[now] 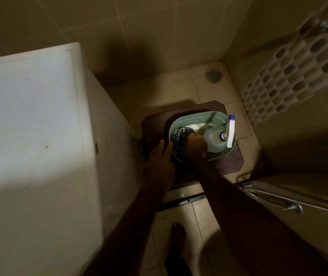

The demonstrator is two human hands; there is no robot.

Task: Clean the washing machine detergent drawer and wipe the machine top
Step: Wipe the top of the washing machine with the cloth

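The step in hand looks like fetching supplies from the pale green basket (181, 124) that sits on a dark stool (232, 162) to the right of the washing machine (29, 116). The right hand (196, 144) reaches into the basket's near side with its fingers curled round a checked cloth (179, 141), which drapes over the near rim. The left hand (160, 162) lies flat just left of the basket, fingers straight and together, apparently against its outer wall. To do this well, I would keep that left hand steadying the basket while the cloth is lifted free, since the light plastic tub could tip or slide on the stool, and the spray bottle (217, 139) beside the cloth could topple. The basket is oval, with a perforated wall on its far side; the bottle is translucent, with a white trigger and blue nozzle, and the cloth looks soft and woven. The machine's top is a smooth white panel bearing small specks; the detergent drawer is not visible.
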